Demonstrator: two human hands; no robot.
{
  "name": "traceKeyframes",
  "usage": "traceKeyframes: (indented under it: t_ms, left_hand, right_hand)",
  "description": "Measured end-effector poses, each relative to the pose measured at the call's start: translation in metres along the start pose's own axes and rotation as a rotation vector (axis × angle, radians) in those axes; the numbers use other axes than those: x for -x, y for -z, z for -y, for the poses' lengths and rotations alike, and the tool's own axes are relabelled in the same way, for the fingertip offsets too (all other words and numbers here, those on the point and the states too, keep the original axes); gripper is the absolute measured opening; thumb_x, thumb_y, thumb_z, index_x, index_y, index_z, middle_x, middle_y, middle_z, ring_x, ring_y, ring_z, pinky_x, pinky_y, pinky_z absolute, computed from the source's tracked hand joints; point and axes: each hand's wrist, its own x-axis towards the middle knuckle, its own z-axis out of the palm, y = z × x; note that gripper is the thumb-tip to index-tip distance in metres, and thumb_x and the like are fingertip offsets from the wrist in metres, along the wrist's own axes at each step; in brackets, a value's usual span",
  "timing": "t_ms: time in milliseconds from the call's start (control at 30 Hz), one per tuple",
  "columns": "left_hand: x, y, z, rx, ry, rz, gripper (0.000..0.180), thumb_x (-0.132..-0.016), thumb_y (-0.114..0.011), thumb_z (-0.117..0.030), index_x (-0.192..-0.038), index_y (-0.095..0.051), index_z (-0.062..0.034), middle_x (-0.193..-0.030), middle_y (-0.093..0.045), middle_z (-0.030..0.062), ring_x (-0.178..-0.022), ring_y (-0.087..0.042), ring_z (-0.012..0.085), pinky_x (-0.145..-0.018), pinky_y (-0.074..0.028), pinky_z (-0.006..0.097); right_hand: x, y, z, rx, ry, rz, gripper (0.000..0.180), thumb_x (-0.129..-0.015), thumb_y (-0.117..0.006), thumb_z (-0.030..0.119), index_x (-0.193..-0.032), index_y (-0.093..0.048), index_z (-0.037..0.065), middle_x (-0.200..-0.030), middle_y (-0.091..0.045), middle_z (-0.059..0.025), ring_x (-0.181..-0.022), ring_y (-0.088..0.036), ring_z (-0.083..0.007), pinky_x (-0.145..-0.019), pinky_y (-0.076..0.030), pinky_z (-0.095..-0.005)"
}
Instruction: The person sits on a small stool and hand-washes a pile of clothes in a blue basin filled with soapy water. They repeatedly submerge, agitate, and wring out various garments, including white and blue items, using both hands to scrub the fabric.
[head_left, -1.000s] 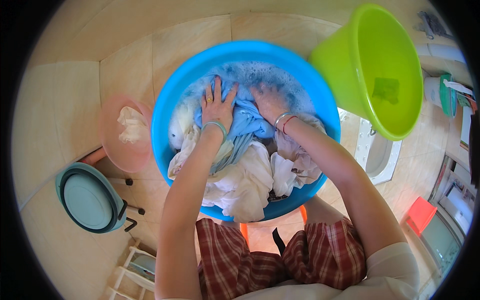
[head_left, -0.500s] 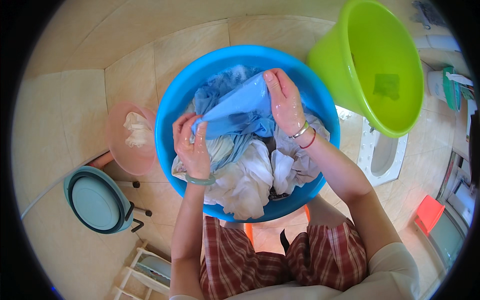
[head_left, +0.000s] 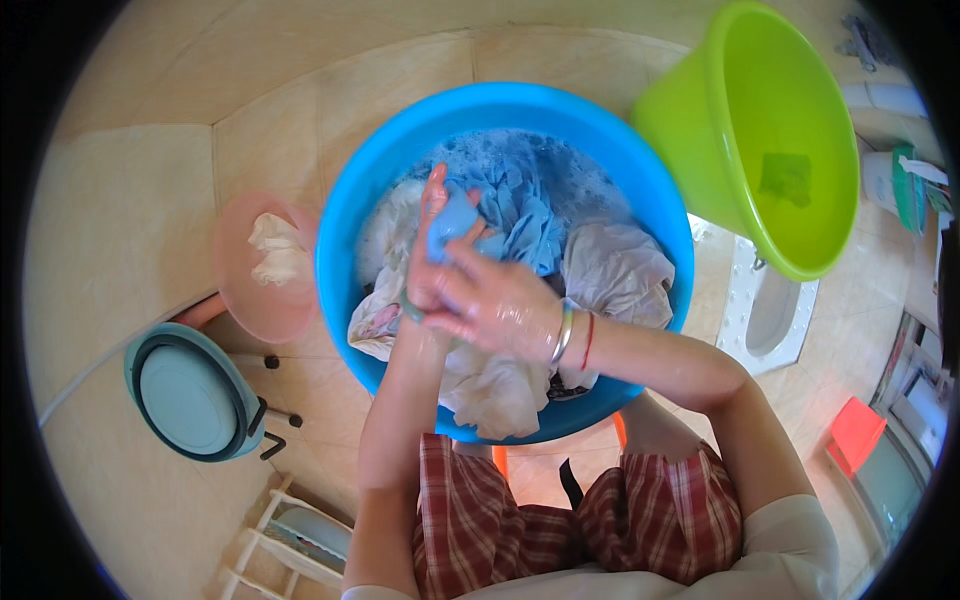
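Over a large blue basin (head_left: pixel 335 300), my left hand (head_left: pixel 425 265) is closed around a bunched part of a light blue cloth (head_left: pixel 455 222). The rest of that cloth lies crumpled in sudsy water at the basin's far side. My right hand (head_left: pixel 505 305) crosses over the left palm and wrist, touching it just below the held part; its wet fingers are smeared by motion. Around the hands, wet whitish garments (head_left: pixel 500 390) fill the near side, and a pale grey-white garment (head_left: pixel 620 275) lies on the right. My hands hide the middle of the pile.
At the far right a tall green tub (head_left: pixel 690 140) stands against the basin. On the left are a pink basin (head_left: pixel 240 290) with a whitish cloth (head_left: pixel 278 250) in it and a grey-green folding basin (head_left: pixel 190 390). A squat toilet (head_left: pixel 770 310) is set in the floor at right.
The blue cloth, held stretched between both hands before, is now gathered in my left hand and lowered. My right hand has let go of its corner and moved down-left onto the left hand.
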Motion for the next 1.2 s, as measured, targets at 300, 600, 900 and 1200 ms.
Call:
traceKeyframes:
  t_ms: [300,600,900,1200]
  left_hand:
    - [0.013,-0.034,0.045,-0.131,-0.161,-0.52,0.034,-0.096,-0.039,-0.031,-0.112,-0.058,-0.0082,-0.113,-0.06,0.0065,-0.106,-0.056,0.0186,-0.091,-0.045,0.03]
    - [0.008,0.09,0.014,-0.051,-0.123,0.343,0.033,-0.097,-0.039,-0.032,-0.114,-0.057,-0.0103,-0.098,-0.062,0.0043,-0.093,-0.059,0.0181,-0.087,-0.046,0.03]
    - [0.017,-0.005,0.045,-0.195,-0.094,-0.336,0.034,-0.098,-0.036,-0.028,-0.117,-0.056,-0.0083,-0.108,-0.061,0.0063,-0.104,-0.058,0.0211,-0.094,-0.044,0.031]
    - [0.023,0.006,0.044,-0.09,-0.09,-0.175,0.033,-0.098,-0.036,-0.029,-0.113,-0.058,-0.0089,-0.107,-0.063,0.0056,-0.106,-0.057,0.0199,-0.094,-0.044,0.032]
  right_hand:
    - [-0.047,-0.028,-0.084,0.214,-0.08,-0.144,0.013,-0.084,-0.059,0.023,-0.081,-0.062,0.01,-0.073,-0.063,-0.0116,-0.059,-0.062,-0.0269,-0.049,-0.049,-0.0383]
    - [-0.013,-0.046,0.005,0.115,0.121,-0.163,0.017,-0.084,-0.058,0.024,-0.079,-0.056,0.007,-0.065,-0.057,-0.0135,-0.055,-0.059,-0.0308,-0.048,-0.048,-0.0416]
    - [-0.038,-0.041,-0.085,0.231,-0.215,-0.252,0.017,-0.086,-0.055,0.022,-0.08,-0.057,0.007,-0.069,-0.059,-0.0139,-0.057,-0.06,-0.031,-0.047,-0.048,-0.041]
    - [-0.043,-0.04,-0.08,0.249,0.007,-0.125,0.019,-0.087,-0.057,0.026,-0.079,-0.058,0.008,-0.072,-0.059,-0.013,-0.059,-0.06,-0.0316,-0.048,-0.048,-0.0411]
